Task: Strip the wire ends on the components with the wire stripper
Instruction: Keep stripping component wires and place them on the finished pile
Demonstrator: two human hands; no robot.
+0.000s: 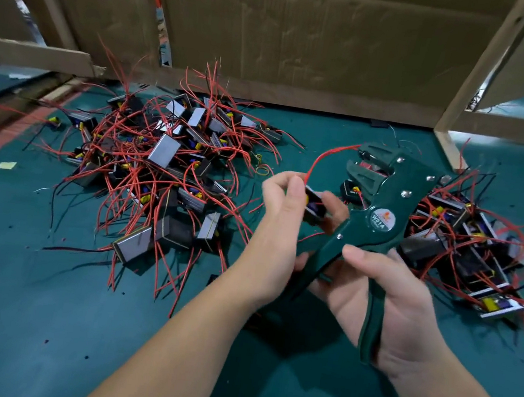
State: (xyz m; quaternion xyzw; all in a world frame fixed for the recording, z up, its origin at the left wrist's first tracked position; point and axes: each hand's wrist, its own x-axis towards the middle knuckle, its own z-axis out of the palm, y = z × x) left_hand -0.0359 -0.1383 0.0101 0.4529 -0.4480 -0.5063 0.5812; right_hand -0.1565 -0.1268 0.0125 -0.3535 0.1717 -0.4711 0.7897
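My left hand [280, 210] pinches a small black component [314, 207] above the green mat. Its red wire [324, 158] curves up and right into the jaws of the dark green wire stripper [384, 194]. My right hand [388, 291] grips the stripper's two handles, with the thumb over the upper one. The stripper's head sits at centre right, tilted away from me, and the wire's tip is hidden inside the jaws.
A big heap of components with red and black wires [170, 173] lies left of centre on the green mat [24, 300]. A second heap [467, 245] lies at the right behind the stripper. Cardboard walls [292, 35] and wooden posts [452, 133] close the back.
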